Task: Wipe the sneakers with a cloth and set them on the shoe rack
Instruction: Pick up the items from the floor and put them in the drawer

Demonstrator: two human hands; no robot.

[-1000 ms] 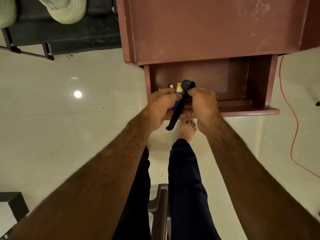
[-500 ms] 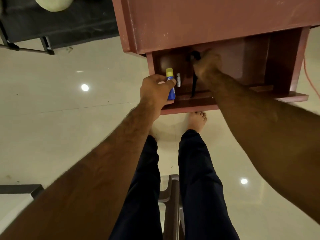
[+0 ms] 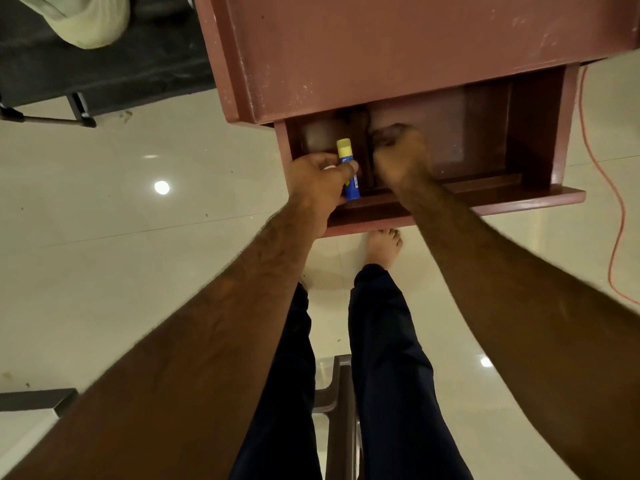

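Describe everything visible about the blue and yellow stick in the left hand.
The stick is a small cylinder, seemingly plastic, with a pale yellow cap on top and a blue body bearing print too small to read. It stands roughly upright, cap away from the person, inside the open reddish-brown drawer. The left hand pinches its blue body, thumb across the front.

Floor tiles (image 3: 104, 271) glossy, pale; drawer (image 3: 485, 199) painted wood, semi-gloss; sneaker (image 3: 86, 19) matt cloth.

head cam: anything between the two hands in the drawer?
Head view: the blue-and-yellow tube in the left hand, then a dark gap of drawer before the right hand.
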